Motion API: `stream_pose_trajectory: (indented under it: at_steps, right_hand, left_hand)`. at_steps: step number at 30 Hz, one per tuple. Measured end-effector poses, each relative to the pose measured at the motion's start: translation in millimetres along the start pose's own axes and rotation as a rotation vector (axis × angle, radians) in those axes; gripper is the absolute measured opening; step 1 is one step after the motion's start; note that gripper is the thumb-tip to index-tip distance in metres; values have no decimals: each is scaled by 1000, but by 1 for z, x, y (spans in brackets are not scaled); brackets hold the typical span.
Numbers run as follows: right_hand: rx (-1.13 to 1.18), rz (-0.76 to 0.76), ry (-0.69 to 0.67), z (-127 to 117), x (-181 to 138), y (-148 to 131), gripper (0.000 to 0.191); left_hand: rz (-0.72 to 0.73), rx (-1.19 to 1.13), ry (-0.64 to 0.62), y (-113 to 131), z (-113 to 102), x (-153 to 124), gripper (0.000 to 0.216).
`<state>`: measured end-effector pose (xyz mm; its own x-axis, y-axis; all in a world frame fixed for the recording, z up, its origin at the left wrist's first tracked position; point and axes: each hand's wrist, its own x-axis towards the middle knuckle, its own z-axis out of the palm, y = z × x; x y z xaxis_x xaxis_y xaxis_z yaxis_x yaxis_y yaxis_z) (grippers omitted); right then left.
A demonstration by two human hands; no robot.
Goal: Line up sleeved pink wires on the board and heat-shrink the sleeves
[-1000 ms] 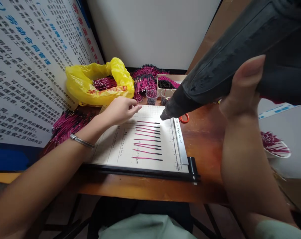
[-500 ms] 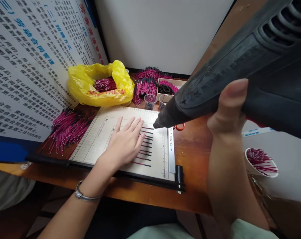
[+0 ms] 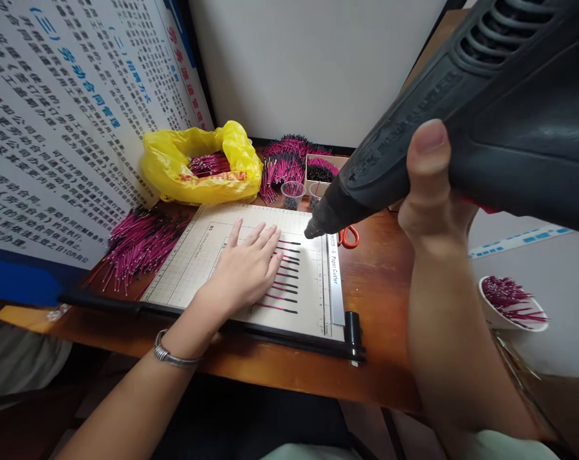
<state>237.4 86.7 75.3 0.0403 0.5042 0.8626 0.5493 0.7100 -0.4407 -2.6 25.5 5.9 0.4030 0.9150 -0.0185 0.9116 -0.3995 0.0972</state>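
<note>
Wires [image 3: 292,276], magenta with black ends, lie in row on paper cutter [image 3: 188,268]. Left hand [image 3: 246,268] flat, fingers spread, over magenta lengths. Right hand [image 3: 428,185] wraps heat gun [image 3: 399,153], nozzle above paper cutter's far right area. Good practice, likely: press lightly, wires apart, fingers clear of nozzle, even sweep along black ends. Yellow bag [image 3: 174,163] sits beyond paper cutter, counter [image 3: 375,275] beneath.

You face a pale panel [image 3: 308,70] behind a glossy brown table [image 3: 380,275], a text-covered board [image 3: 69,140] on your left.
</note>
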Motion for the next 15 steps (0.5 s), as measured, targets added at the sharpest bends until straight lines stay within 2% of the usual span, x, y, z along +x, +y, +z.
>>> stream_pose_trajectory:
  at_steps: [5,10,15]
  right_hand:
    - [20,3,16,1,2,1,74]
    - [-40,15,-68,1,-2,-6,79]
    - [-82,31,-63,1,-3,-8,82]
  left_hand:
    - [12,9,31,-3,6,-5,60]
    - [10,-22,5,-6,4,-4,59]
    - [-1,-79,37,-9,3,-8,60]
